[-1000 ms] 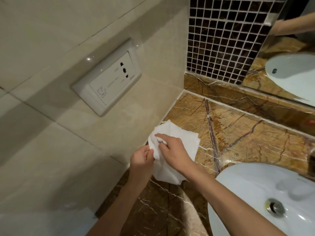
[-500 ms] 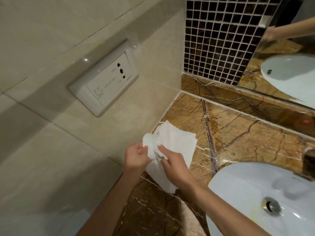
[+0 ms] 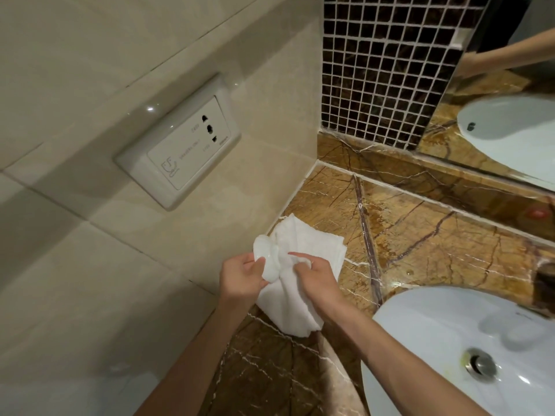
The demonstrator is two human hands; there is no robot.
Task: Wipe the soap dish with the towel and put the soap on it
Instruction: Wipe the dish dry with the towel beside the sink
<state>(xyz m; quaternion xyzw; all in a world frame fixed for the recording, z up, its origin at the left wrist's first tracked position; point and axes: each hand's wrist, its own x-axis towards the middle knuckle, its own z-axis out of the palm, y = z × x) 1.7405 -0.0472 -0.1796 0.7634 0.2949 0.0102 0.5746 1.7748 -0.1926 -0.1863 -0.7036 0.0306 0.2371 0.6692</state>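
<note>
Comparing this moment with a second ago, the small white glossy soap dish (image 3: 266,259) is now seen exposed at the upper left of the white folded cloth towel (image 3: 295,283), where before it was largely wrapped and hidden. The dish is gripped at its lower edge by the left hand (image 3: 241,279), the fingers closed around it, and it is held tilted, raised above the brown veined marble bench (image 3: 420,235) close to the beige tiled wall (image 3: 120,265). A bunch of the towel is pinched by the right hand (image 3: 315,279), closed on the cloth and pressed against the dish's inner side, while the rest of the towel hangs below both hands. The right hand is judged to have been drawn across and down the dish, so the wiping is taken to be in progress and perhaps near its end. No soap can be made out, so the placing step is not yet begun. The white oval basin (image 3: 468,349) lies to the right, untouched
</note>
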